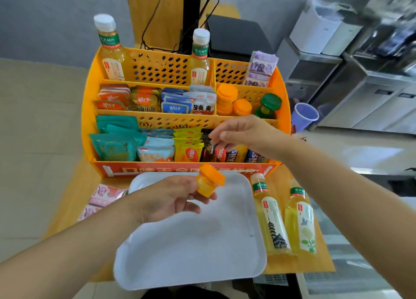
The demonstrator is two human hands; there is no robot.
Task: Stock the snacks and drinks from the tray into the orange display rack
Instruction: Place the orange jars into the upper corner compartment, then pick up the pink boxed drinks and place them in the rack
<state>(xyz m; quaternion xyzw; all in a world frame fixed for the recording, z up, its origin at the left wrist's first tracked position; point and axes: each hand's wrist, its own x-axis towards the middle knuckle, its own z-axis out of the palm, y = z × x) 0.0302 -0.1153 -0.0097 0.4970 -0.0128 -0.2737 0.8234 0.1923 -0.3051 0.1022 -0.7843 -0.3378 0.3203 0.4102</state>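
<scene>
- Stocking stood near its end: the white tray (225, 253) showed bare, and the orange display rack (89, 109) behind it was filled across its front and middle rows
- Left hand (166, 199) held a small orange-capped bottle (209, 181) above the tray's far end, thumb and fingers curled round its base, the bottle tilted with its cap toward the rack
- Right hand (245, 134) hung over the right part of the front row, fingers loosely bent and drooping; nothing showed between them, though whether the tips touched the dark snack packets (209, 150) below could not be told
- Two orange-capped bottles (234, 100) and a green-capped bottle (269, 106) stood in the middle row's right compartment, with some room apparently left beside them
- Step in hand, as I judged it: carrying this last small bottle from tray to rack
- Next move would call for lifting it over the front row, righting it and setting it upright in that right compartment without knocking its neighbours; the right hand would need to clear the path
- Two tea bottles (286, 217) lay on the table to the right of the tray, and pink packets (105, 195) lay to its left, so more may remain to be stocked
</scene>
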